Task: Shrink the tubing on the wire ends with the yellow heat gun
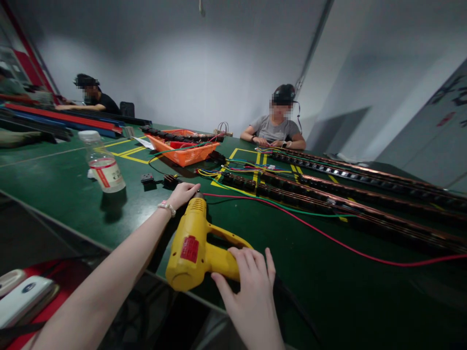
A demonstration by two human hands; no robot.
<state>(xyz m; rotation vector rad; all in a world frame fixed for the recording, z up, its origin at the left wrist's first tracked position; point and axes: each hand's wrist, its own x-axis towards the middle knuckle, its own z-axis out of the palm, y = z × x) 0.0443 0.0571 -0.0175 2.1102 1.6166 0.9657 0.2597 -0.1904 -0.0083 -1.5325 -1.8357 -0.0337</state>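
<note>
A yellow heat gun [193,245] with a red label lies on the green table [328,287], nozzle pointing away from me. My right hand [251,287] is wrapped round its handle near the table's front edge. My left hand [182,193], with a bead bracelet at the wrist, rests at the nozzle end with its fingers curled; what they touch is hidden. A red wire [328,236] and a green wire [292,209] run from near the nozzle to the right across the table.
Long black and copper strips [365,194] lie across the right side. An orange basket [184,148], a plastic bottle [104,167] and small black parts [148,179] stand at the left. One person sits opposite, another at far left. Two white devices [22,296] lie bottom left.
</note>
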